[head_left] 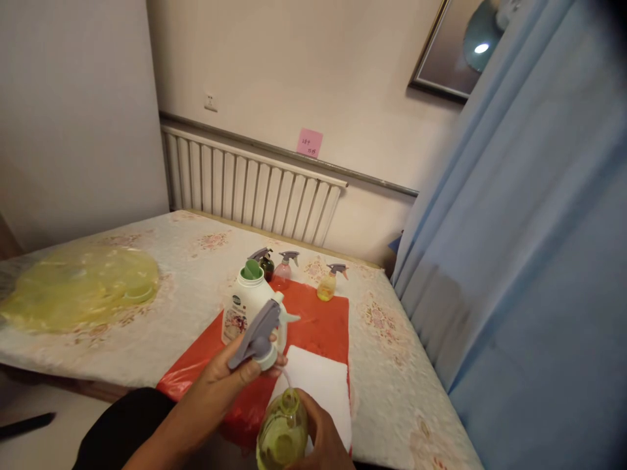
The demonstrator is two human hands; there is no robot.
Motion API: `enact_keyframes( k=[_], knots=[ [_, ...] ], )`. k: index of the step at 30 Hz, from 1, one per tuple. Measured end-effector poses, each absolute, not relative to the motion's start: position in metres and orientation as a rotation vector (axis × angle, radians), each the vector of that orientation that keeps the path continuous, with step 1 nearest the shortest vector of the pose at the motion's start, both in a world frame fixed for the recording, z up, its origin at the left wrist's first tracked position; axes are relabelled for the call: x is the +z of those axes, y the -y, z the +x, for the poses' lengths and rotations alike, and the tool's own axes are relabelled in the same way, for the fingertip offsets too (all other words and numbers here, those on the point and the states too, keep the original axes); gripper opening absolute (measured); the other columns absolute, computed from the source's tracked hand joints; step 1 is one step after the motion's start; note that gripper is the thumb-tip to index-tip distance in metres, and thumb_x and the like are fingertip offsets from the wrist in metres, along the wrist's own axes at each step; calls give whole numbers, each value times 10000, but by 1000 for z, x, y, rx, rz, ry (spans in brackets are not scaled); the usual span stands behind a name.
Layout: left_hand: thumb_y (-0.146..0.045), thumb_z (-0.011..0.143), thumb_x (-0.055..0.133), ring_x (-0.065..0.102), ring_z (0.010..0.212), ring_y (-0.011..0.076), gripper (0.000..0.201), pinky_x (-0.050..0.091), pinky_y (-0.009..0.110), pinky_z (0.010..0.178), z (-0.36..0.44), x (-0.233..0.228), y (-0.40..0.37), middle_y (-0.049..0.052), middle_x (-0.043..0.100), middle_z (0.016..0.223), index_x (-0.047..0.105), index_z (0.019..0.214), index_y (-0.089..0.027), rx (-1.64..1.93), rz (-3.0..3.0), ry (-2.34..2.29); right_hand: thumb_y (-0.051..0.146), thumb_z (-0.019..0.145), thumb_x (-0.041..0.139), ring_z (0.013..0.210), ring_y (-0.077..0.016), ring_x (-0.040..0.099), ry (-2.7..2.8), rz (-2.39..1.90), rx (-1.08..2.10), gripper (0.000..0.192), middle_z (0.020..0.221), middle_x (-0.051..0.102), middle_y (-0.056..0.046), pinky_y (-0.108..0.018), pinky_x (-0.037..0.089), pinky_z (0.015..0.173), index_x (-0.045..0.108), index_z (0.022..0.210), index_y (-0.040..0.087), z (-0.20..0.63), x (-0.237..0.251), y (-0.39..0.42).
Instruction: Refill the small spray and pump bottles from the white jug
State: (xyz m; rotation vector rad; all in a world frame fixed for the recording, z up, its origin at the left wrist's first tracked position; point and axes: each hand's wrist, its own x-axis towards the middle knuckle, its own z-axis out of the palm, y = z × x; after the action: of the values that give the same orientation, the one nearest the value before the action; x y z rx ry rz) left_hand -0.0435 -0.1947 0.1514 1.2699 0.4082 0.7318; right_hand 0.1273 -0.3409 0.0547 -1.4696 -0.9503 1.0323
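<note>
Head view shows the left hand (223, 385) closed around a grey spray head (259, 336), its fingers and thumb pinching the white collar under the trigger. A thin tube hangs from this spray head down to the open neck of a green bottle (283, 431), so the head is lifted off the bottle and only the tube reaches in. The right hand (323, 440) wraps the green bottle from the right side; its fingers are closed on the bottle, but most of this hand and the lower part of the bottle are cut off by the bottom edge. Both hands are at the near edge of the table (147, 326), over a red mat (323, 326) and a white cloth (321, 382) that lies on the mat.

Behind the spray head stands a white jug (242, 307) with a green cap; the spray head hides part of its handle. Farther back are three small spray bottles: a dark one (267, 264), partly hidden by the jug, a pink one (284, 271) and a yellow one (327, 284). On the left a yellow plastic bag (81, 287) lies on the table, and what is inside is hard to make out. A blue curtain (529, 248) covers the right side. The writing on the pink note (309, 142) on the wall is too small to read.
</note>
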Motion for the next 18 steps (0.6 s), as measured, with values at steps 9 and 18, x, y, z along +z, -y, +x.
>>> enact_keyframes(
  k=[9,18],
  knots=[
    [-300,709,843,740,926,275,331,626,354,818,-55,134,172,65,790,907,742,1012,-216,1021,751,-398,142,410,867,1361,-352,433,936,-1637,1040,1093,1463,502,-118,-408,318,1142,468,1427,187,131,57,335],
    [-56,847,603,731,1015,297,200,637,419,844,-100,72,111,97,793,978,723,956,-173,1119,424,-517,81,380,863,1285,-353,509,1055,-1567,984,982,1342,615,-79,-433,365,1106,571,1309,214,154,86,305]
  ],
)
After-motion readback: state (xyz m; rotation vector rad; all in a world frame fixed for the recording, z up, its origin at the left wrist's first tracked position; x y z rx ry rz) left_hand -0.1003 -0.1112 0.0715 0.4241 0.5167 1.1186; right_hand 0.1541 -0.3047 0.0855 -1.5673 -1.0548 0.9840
